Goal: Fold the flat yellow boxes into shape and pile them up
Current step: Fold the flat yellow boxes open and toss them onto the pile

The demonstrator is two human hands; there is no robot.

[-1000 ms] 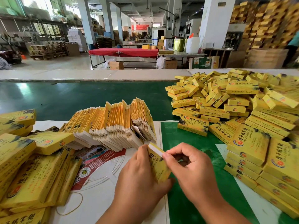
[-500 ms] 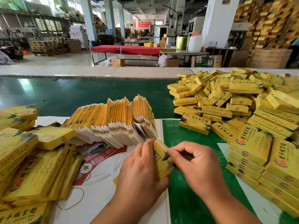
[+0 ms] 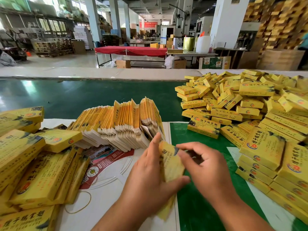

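My left hand (image 3: pixel 148 177) grips a yellow box (image 3: pixel 171 164) held upright and blurred, thumb under its lower end. My right hand (image 3: pixel 205 169) is beside the box, its curled fingers touching the upper end near a dark mark. A fanned row of flat yellow box blanks (image 3: pixel 120 124) lies just beyond my hands. A large pile of folded yellow boxes (image 3: pixel 250 110) fills the right side, with neater stacks (image 3: pixel 266 155) at the near right. More folded boxes (image 3: pixel 38 164) lie piled at the left.
White printed sheets (image 3: pixel 106 172) and a green mat (image 3: pixel 196 205) cover the near table. A dark green conveyor belt (image 3: pixel 75 97) runs across behind the blanks. A rubber band (image 3: pixel 80 204) lies by the left pile. Factory floor, red table and pallets stand far behind.
The box has turned in my hands and now shows a rounded upper end. My right fingers have moved from pinching the top flap to the side of the box.
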